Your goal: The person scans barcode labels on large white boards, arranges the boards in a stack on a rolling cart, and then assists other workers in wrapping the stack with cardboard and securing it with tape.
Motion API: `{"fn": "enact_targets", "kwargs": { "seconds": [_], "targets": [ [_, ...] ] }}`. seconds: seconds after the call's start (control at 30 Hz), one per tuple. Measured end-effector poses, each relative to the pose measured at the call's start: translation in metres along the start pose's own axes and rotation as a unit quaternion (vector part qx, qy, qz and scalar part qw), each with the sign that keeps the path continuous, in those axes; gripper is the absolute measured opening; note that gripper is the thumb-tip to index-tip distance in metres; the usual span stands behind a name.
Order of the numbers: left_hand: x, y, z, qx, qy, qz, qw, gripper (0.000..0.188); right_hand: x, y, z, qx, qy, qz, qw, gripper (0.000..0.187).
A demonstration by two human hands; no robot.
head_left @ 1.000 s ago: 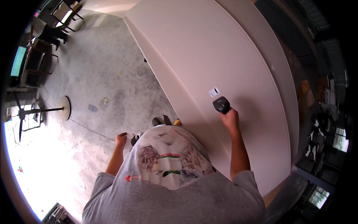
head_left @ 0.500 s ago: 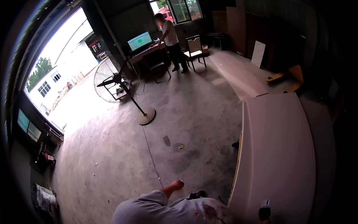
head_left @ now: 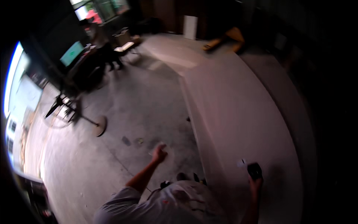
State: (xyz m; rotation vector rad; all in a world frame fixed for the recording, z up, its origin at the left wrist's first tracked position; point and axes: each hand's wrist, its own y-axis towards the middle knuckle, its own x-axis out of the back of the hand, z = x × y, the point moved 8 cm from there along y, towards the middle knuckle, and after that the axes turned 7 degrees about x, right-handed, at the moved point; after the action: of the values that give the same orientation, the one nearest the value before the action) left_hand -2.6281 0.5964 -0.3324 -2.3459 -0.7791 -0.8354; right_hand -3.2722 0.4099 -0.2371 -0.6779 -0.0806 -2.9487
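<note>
My right hand [head_left: 256, 183] is closed round a black, squarish handheld device [head_left: 254, 170], whose kind I cannot make out. It is over the large pale board [head_left: 238, 108] on my right. Just left of the device, a small white label with a dark mark [head_left: 241, 162] shows on the board. My left hand [head_left: 159, 154] is stretched forward above the concrete floor, its fingers curled closed. Something pale shows at the fingertips, too blurred to name.
A pedestal fan [head_left: 100, 126] stands at the left, near the bright doorway. Farther back, a person [head_left: 102, 41] stands by a desk with a lit monitor [head_left: 72, 53] and a chair [head_left: 125, 43]. A yellow pallet-jack-like frame [head_left: 227, 39] is beyond the boards.
The view has swung right, shifting the room leftward. My left hand has reached farther forward. My right hand and the black device have come up into fuller view over the board.
</note>
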Motion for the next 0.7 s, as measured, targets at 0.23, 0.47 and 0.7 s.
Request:
{"fn": "enact_targets", "kwargs": {
  "seconds": [0.23,0.47,0.7],
  "targets": [
    [-0.041,-0.048,-0.443,-0.368,-0.132,0.15,0.908,0.069,0.106,0.003,0.037,0.022,-0.016,-0.111,0.993,0.03],
    [-0.273,0.035,-0.327,-0.295,-0.296,0.325,0.848,0.055,0.126,0.012,-0.018,-0.065,-0.043,-0.046,0.996,0.025],
    [-0.33,-0.005,-0.361,-0.243,0.06,0.317,0.915,0.076,0.165,-0.047,-0.048,-0.158,0.078,-0.202,0.963,0.019]
  ]
}}
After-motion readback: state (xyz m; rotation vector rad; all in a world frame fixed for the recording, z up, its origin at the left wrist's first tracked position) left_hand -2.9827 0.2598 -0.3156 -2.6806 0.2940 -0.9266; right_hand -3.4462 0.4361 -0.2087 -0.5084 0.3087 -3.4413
